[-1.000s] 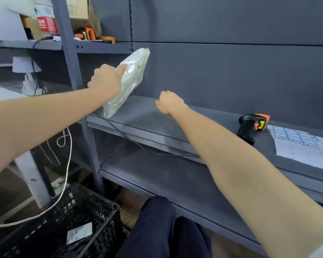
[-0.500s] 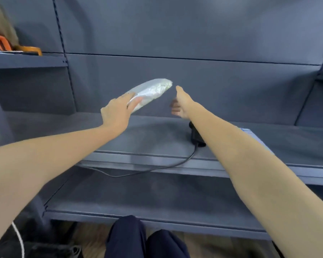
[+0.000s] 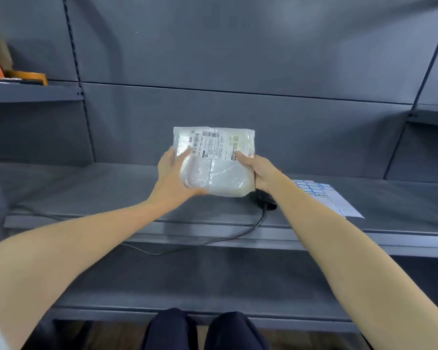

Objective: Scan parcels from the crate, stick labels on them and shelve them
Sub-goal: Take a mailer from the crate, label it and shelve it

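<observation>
Since half a second ago the right hand [image 3: 259, 170] has joined the left hand [image 3: 173, 178] on the parcel [image 3: 218, 162]; both grip it above the shelf [image 3: 111, 188], barcode up; I judge scanning is next, needing the scanner [image 3: 263, 202] below.

Grey metal shelf [image 3: 127, 190] carries a black corded scanner [image 3: 264, 202]; label sheet [image 3: 331, 198] lies right of it.

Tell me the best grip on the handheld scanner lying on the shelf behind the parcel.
Likely the handle end where the cable exits: only that end of the scanner shows, below the parcel held in the left hand and right hand. Come from the front, wrapping around the handle; its head is hidden.
</observation>
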Motion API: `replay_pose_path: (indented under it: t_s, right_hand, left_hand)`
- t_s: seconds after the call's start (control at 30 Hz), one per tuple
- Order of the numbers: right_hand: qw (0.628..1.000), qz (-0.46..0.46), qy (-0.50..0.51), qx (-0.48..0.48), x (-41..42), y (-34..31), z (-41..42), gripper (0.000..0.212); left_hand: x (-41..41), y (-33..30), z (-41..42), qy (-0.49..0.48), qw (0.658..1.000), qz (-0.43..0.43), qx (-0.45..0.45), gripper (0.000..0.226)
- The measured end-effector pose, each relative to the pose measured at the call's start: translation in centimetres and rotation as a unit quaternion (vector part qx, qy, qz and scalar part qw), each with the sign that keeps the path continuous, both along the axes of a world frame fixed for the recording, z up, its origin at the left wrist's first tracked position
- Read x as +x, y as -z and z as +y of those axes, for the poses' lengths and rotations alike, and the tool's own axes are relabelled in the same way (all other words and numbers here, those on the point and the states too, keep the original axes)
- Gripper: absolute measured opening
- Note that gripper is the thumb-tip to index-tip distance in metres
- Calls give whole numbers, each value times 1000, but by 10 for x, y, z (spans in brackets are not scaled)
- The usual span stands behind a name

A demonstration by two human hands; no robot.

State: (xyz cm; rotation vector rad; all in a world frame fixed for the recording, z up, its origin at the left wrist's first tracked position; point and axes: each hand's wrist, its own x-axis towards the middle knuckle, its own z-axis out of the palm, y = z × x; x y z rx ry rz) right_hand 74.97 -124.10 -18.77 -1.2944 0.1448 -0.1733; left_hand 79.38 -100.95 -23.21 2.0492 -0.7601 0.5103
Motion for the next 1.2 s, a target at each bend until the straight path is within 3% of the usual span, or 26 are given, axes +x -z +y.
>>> replay_pose_path:
  t_s: [0.07, 0.17, 0.27, 0.33, 0.4, 0.43, 0.5, 0.6, 0.7, 0.8, 0.97, 1.2]
  right_hand:
    - [999, -34, 20, 35, 2, 6, 1, 46]
    - [985, -86, 34, 147, 8, 17, 14, 40]
    - [963, -123, 1, 240, 17, 28, 36, 44]
    - [963, -134, -25, 234, 18, 33, 48, 42]
    - [973, -124, -38, 191, 15, 33, 54, 41]
    - [979, -110, -28, 168, 17, 32, 53, 39]
    - [988, -67, 24, 140, 23, 29, 44, 42]
    - [990, -21, 98, 101, 31, 22, 23, 89]
    - [973, 22, 223, -55, 33, 23, -1, 76]
    - [921, 56, 309, -230, 29, 30, -22, 61]
    - [883, 118, 366, -270, 30, 51, -34, 52]
    - [796, 169, 377, -441, 35, 71, -22, 66]
  left_hand:
    - [-3, -3, -3, -43, 991, 81, -99, 121]
    - [-8, -4, -18, -93, 931, 252, -246, 120]
    - [-10, -5, -39, -12, 875, 377, -305, 118]
    - [-11, -10, -50, 34, 860, 358, -361, 80]
    - [-7, -17, -56, -1, 842, 326, -431, 43]
    - [-3, -20, -55, -24, 832, 318, -453, 36]
    - [6, -25, -48, -60, 838, 287, -461, 36]
    - [21, -25, -33, -87, 879, 242, -402, 36]
    - [26, -23, -26, -92, 914, 217, -331, 28]
    - [26, -16, -32, -83, 930, 205, -294, 25]
    - [26, 1, -49, -88, 932, 210, -282, 24]
    - [36, 10, -53, -56, 932, 199, -298, 22]
